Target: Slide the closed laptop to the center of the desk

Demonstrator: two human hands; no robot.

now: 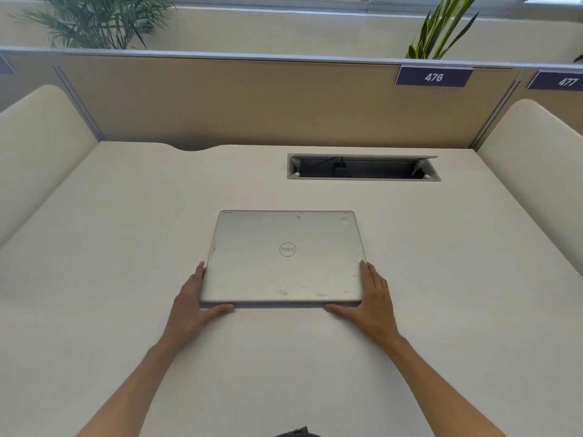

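Two hands, left hand (pixel 194 302) and right hand (pixel 370 302), brace flat against the near corners of a stiff, smooth, likely easy-sliding closed laptop (pixel 284 257) lying mid-frame on the pale counter (pixel 110 231).

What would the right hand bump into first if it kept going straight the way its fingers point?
Probably nothing soon: the right hand points along the laptop side, over bare desk, towards the cable box.

Dell laptop (pixel 285 258); signs 476 (pixel 433 77), 477 (pixel 564 81)
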